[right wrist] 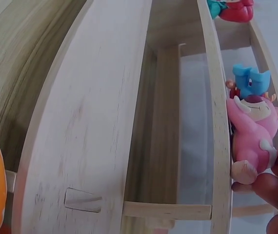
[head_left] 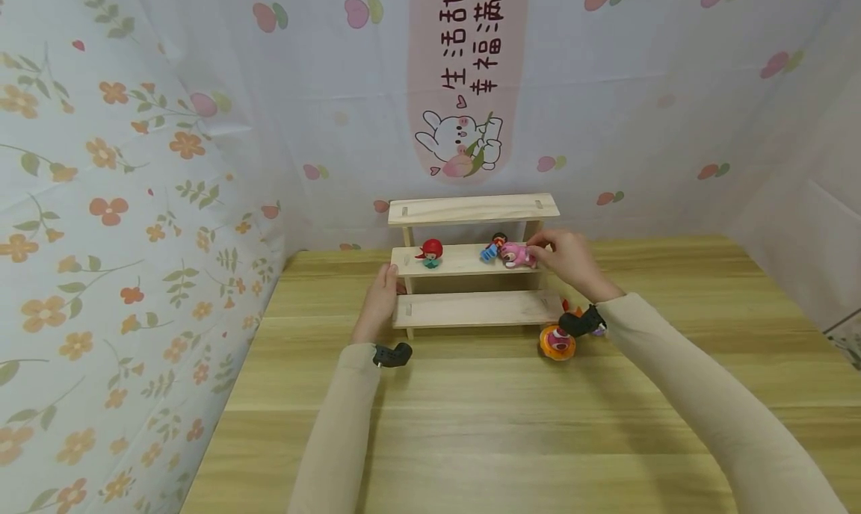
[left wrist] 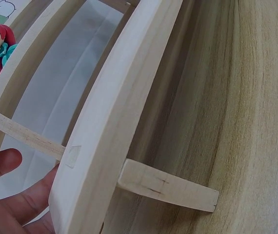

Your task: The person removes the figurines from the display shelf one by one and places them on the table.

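Observation:
A three-tier wooden display shelf (head_left: 464, 308) stands at the back of the table. My left hand (head_left: 382, 299) holds its left end; in the left wrist view the thumb and fingers (left wrist: 34, 197) are around the side near the lower tier. On the middle tier, my right hand (head_left: 568, 258) pinches a pink bear figurine (right wrist: 256, 129) by its lower end. The bear lies tipped over at the tier's right part. Touching its head is a blue-clad figurine (head_left: 491, 251), also tilted. A red-haired mermaid figurine (head_left: 431, 254) sits at the left of that tier.
Right of the shelf's foot, an orange round toy (head_left: 557, 344) is on the wooden table (head_left: 471, 424). More small toys beside it are partly hidden by the right wrist camera (head_left: 582, 322). A printed cloth (head_left: 323, 125) hangs behind the shelf.

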A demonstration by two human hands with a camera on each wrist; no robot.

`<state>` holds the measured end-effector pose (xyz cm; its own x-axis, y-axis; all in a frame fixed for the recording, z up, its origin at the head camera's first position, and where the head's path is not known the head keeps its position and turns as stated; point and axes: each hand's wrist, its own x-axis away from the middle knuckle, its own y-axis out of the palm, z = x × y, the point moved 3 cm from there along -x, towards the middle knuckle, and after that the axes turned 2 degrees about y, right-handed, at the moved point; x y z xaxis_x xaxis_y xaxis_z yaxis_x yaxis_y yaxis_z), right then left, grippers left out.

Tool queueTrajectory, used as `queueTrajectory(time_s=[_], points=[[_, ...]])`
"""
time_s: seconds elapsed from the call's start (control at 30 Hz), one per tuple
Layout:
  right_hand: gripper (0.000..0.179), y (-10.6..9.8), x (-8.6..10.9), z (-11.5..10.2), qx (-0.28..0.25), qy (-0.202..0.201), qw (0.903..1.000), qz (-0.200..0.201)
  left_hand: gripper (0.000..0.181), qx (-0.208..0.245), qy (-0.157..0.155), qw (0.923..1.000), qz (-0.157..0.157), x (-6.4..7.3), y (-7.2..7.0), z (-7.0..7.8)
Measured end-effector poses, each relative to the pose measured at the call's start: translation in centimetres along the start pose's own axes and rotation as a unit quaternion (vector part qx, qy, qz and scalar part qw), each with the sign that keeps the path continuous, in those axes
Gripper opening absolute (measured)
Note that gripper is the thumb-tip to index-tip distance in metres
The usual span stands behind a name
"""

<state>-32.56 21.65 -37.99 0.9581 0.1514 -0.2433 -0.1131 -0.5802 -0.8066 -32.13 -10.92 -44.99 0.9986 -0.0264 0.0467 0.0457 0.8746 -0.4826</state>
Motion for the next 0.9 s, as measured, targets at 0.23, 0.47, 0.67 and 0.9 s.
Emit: queueTrajectory(time_s=[0.23,0.47,0.67,0.9], points=[[0.017,-0.1,0.3,0.1,-0.001,-0.006,0.9999,0.014,0.043,-0.005,0.004,1.0,-0.002,0.0,0.2,-0.1],[0.015,-0.5,0.8,0.2,-0.002,-0.015,0.9996,0.025,0.044,0.005,0.001,1.0,-0.005,-0.3,0.2,-0.2],[0.016,-1.0,1.2,0.5,-0.003,-0.015,0.9995,0.026,0.045,0.009,-0.002,0.9999,-0.01,-0.3,0.2,-0.3],[0.016,-1.5,1.8,1.2,-0.013,0.001,0.9995,0.028,0.047,-0.002,0.005,0.9999,-0.009,-0.3,0.0,-0.4]])
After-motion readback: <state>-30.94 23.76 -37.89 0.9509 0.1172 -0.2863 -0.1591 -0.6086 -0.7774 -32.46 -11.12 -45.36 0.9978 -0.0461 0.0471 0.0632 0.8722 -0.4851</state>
